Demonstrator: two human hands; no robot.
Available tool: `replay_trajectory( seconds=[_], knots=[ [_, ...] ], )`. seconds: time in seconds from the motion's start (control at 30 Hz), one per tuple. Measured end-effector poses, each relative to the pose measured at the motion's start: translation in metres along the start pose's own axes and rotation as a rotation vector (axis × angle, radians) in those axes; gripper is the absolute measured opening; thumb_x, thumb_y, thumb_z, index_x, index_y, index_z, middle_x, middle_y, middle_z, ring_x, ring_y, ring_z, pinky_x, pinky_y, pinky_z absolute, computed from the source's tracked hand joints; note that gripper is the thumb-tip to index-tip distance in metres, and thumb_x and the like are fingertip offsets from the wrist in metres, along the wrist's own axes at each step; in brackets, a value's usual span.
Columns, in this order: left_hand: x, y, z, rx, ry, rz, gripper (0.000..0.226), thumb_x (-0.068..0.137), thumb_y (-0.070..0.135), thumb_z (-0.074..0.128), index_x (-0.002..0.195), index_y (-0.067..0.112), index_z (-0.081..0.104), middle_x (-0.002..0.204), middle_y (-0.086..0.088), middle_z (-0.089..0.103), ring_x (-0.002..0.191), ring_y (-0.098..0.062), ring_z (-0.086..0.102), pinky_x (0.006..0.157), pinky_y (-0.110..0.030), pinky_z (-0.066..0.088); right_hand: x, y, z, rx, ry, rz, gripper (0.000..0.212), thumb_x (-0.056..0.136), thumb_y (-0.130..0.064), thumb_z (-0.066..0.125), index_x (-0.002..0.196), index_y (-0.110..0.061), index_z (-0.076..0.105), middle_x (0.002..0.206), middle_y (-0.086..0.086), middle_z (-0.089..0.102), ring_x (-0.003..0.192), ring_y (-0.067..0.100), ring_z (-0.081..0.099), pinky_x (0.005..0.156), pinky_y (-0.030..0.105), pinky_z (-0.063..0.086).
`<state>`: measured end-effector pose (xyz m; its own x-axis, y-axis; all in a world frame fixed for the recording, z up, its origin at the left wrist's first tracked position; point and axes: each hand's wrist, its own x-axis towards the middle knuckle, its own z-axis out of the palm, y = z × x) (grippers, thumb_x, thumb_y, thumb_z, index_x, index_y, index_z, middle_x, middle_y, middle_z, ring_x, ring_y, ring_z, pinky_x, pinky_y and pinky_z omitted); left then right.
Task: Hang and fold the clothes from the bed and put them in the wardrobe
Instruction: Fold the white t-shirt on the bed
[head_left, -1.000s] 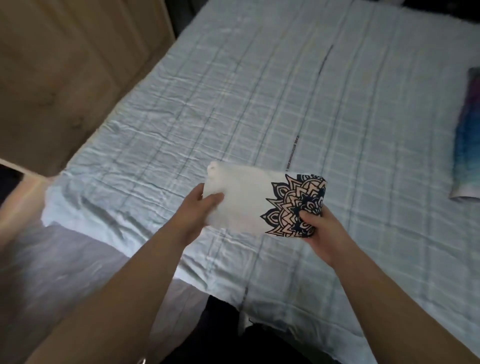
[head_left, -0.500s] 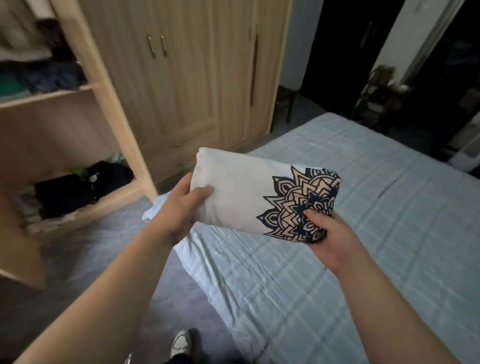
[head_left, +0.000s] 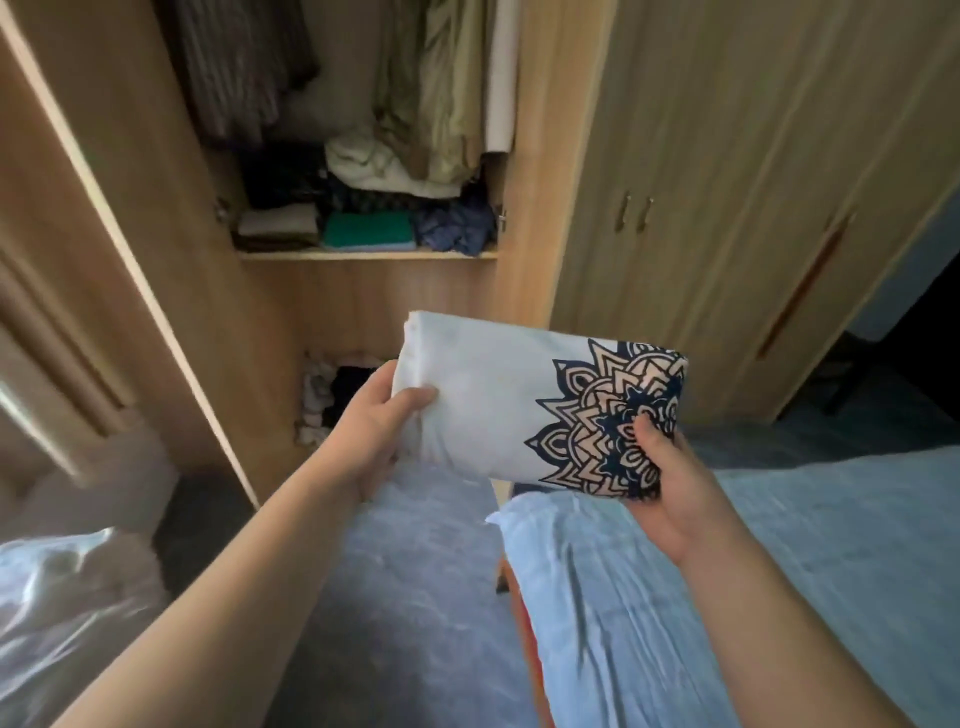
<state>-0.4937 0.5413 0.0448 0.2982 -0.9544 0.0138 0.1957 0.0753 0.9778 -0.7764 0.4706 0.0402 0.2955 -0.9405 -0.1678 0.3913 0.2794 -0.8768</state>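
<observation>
Here, reading from left to right, we take the open wardrobe (head_left: 535, 208) as our reference. Left of it, low down, lies a pale crumpled bundle (head_left: 62, 597); the wardrobe's door (head_left: 156, 234) stands swung open toward us on that side. Inside, dark and olive hanging clothes (head_left: 244, 67) fall above a shelf (head_left: 363, 254), which bears a beige stack (head_left: 278, 226), a green folded piece (head_left: 366, 228) and a crumpled dark blue piece (head_left: 454, 223), with a cream heap (head_left: 374, 166) on top. Below the shelf, a few light and black clothes (head_left: 332, 395) show in the lower compartment.

In front of the wardrobe, below shelf level, we hold the folded white garment (head_left: 488, 410) in the air, its dark blue mandala print at the right end. Our left hand (head_left: 371, 441) grips the plain end, thumb on top and fingers curled beneath. Our right hand (head_left: 670, 483) clamps the printed end, thumb pressed on the pattern.

Right of the open bay are the wardrobe's closed doors (head_left: 727, 156) with two small handles (head_left: 634, 210). In front of these lies the bed (head_left: 805, 571), pale blue; the garment hangs just above its near corner.
</observation>
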Motion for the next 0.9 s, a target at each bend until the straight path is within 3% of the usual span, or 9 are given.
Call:
replay_trajectory(
  seconds=[0.07,0.2,0.3,0.43,0.5,0.6,0.8,0.9],
  knots=[
    [0.027,0.016,-0.038,0.041,0.061,0.018,0.035,0.082,0.018,0.062,0.116,0.011,0.059,0.108,-0.012,0.072,0.094,-0.028,0.07,0.076,-0.045,0.058,0.046,0.011,0.043,0.008,-0.029,0.03,0.055,0.079,-0.032,0.069,0.131,-0.018,0.058,0.123,0.013,0.069,0.11,0.031,0.067,0.089,0.052,0.056],
    [0.085,0.042,-0.098,0.091,0.176,0.042,0.019,0.095,0.009,0.059,0.113,0.014,0.058,0.101,-0.003,0.072,0.087,-0.02,0.071,0.063,-0.031,0.056,0.127,0.028,0.117,0.015,-0.088,0.077,0.054,0.081,-0.032,0.065,0.132,-0.018,0.057,0.123,0.012,0.069,0.11,0.03,0.068,0.084,0.048,0.059],
    [0.127,0.051,-0.128,0.125,0.237,0.014,0.02,0.095,0.015,0.059,0.115,0.02,0.06,0.106,-0.004,0.072,0.092,-0.025,0.071,0.059,-0.034,0.055,0.183,0.035,0.149,0.021,-0.11,0.106,0.05,0.082,-0.031,0.066,0.131,-0.02,0.059,0.121,0.01,0.07,0.109,0.028,0.068,0.08,0.046,0.058],
    [0.19,0.046,-0.149,0.127,0.304,0.01,0.026,0.09,0.021,0.064,0.116,0.019,0.06,0.108,-0.005,0.072,0.094,-0.029,0.071,0.058,-0.036,0.055,0.266,0.04,0.168,-0.01,-0.15,0.14,0.041,0.091,-0.029,0.061,0.132,-0.022,0.059,0.124,0.01,0.069,0.114,0.03,0.066,0.097,0.052,0.05],
    [0.227,0.04,-0.156,0.137,0.338,0.019,0.032,0.086,0.028,0.066,0.117,0.02,0.061,0.11,-0.004,0.072,0.097,-0.03,0.07,0.065,-0.041,0.057,0.309,0.04,0.176,-0.023,-0.164,0.151,0.036,0.094,-0.027,0.058,0.13,-0.023,0.059,0.122,0.01,0.07,0.113,0.031,0.066,0.099,0.054,0.049],
    [0.281,0.031,-0.163,0.192,0.392,0.043,0.027,0.093,0.024,0.063,0.12,0.02,0.06,0.113,-0.001,0.072,0.099,-0.023,0.071,0.071,-0.036,0.058,0.375,0.038,0.189,-0.049,-0.196,0.154,0.031,0.095,-0.023,0.055,0.125,-0.02,0.061,0.117,0.011,0.072,0.105,0.029,0.069,0.091,0.05,0.053],
    [0.37,0.033,-0.19,0.255,0.535,0.029,0.026,0.092,0.03,0.068,0.116,0.023,0.061,0.111,0.0,0.071,0.099,-0.023,0.07,0.068,-0.035,0.059,0.485,0.032,0.234,-0.02,-0.267,0.255,0.03,0.095,-0.015,0.05,0.121,-0.012,0.063,0.104,0.01,0.075,0.086,0.023,0.074,0.061,0.032,0.059],
    [0.408,0.037,-0.214,0.28,0.565,0.02,0.031,0.091,0.037,0.068,0.12,0.027,0.059,0.114,0.003,0.068,0.102,-0.021,0.068,0.069,-0.035,0.06,0.533,0.037,0.263,-0.071,-0.294,0.255,0.026,0.095,-0.017,0.053,0.118,-0.016,0.064,0.102,0.008,0.076,0.084,0.02,0.074,0.063,0.033,0.058]
  ],
)
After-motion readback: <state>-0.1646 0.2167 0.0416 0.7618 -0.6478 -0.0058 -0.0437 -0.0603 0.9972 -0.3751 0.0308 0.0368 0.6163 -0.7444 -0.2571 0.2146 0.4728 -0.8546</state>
